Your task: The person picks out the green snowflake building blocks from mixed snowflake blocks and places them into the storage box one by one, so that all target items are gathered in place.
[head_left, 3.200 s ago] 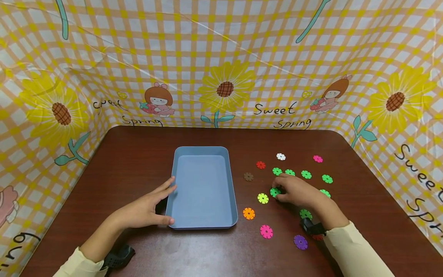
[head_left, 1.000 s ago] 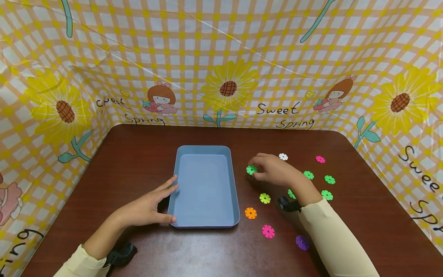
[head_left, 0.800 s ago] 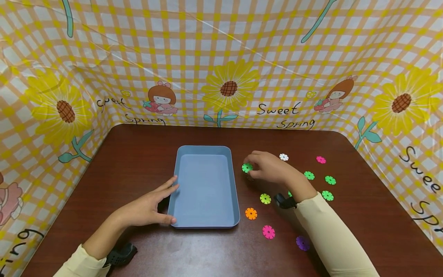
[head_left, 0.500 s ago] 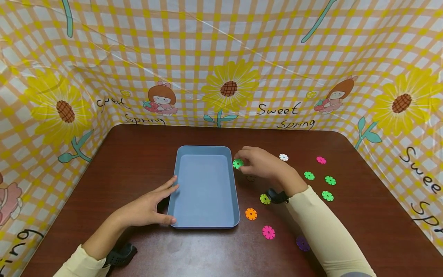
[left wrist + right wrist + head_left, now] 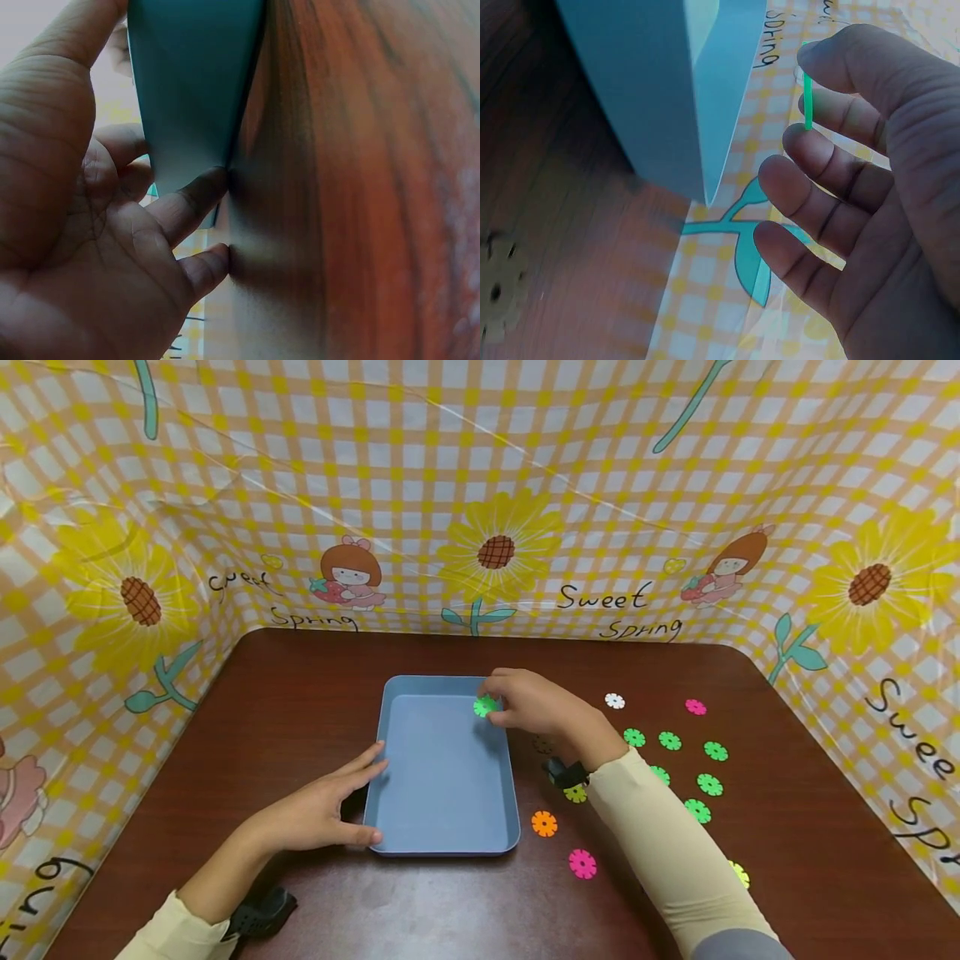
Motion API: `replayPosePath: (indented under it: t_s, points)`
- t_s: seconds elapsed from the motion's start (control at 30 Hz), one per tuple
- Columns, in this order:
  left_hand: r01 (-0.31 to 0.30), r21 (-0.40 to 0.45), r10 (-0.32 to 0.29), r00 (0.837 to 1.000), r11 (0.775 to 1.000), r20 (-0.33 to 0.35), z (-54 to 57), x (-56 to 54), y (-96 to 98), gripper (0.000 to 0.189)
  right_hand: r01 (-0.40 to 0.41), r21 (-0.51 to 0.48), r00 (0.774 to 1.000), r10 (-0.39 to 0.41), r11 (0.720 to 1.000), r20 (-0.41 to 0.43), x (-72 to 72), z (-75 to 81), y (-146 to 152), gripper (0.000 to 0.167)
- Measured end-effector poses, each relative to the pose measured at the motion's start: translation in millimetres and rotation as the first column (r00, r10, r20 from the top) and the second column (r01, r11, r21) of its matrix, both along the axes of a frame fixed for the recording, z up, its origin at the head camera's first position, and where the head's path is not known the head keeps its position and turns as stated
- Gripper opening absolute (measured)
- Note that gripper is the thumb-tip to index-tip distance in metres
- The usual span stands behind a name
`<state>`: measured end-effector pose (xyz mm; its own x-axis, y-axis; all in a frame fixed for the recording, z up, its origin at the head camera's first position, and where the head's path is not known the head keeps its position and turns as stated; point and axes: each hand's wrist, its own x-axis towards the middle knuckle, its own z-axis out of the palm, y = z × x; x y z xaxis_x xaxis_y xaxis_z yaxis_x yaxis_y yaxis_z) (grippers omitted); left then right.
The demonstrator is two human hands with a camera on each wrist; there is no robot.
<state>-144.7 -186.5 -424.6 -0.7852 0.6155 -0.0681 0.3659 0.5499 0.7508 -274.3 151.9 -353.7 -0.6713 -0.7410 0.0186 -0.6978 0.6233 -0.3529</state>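
A shallow blue-grey tray lies on the table with nothing in it. My left hand rests against its left side, fingers spread and thumb at the near corner; in the left wrist view fingertips touch the tray's outer wall. Over the tray's far right part, my right hand pinches a green notched plastic disc between thumb and fingers. The right wrist view shows that disc edge-on, raised above the tray's rim.
Right of the tray lie several loose discs: orange, pink, white, and more green ones. The right forearm partly covers a yellow-green disc. A brown disc sits by the tray. Patterned cloth surrounds the table.
My right hand has picked up the green disc and carried it leftward from the scattered discs to above the tray. The red disc is no longer visible. My left hand stays at the tray's side.
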Motion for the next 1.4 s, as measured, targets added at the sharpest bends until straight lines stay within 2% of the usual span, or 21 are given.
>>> replayPosePath:
  t_s: [0.27,0.53,0.73,0.93,1.4]
  points:
    - [0.0,-0.002,0.0,1.0,1.0,-0.012,0.5,1.9,0.1,0.101,-0.031,-0.003,1.0,0.031,1.0,-0.003,-4.9,-1.2,-17.9,0.025]
    - [0.0,-0.009,-0.001,1.0,1.0,-0.003,2.2,-0.7,-0.4,0.101,-0.014,-0.036,1.0,0.015,0.999,0.023,-12.0,-2.2,-31.2,0.026]
    - [-0.002,-0.024,0.001,1.0,1.0,-0.015,2.4,-2.3,-0.1,0.1,0.007,-0.057,0.999,-0.004,0.998,0.049,-20.7,-9.0,-40.5,0.025]
    - [-0.01,-0.012,0.01,1.0,1.0,-0.009,0.0,-1.8,0.4,0.099,-0.016,-0.069,0.998,0.02,0.997,0.062,-28.8,-17.9,-52.2,0.023]
    - [-0.011,-0.015,0.01,1.0,1.0,-0.014,0.0,-2.2,1.0,0.1,0.008,-0.065,0.997,-0.003,0.998,0.079,-37.1,-33.6,-76.1,0.021]
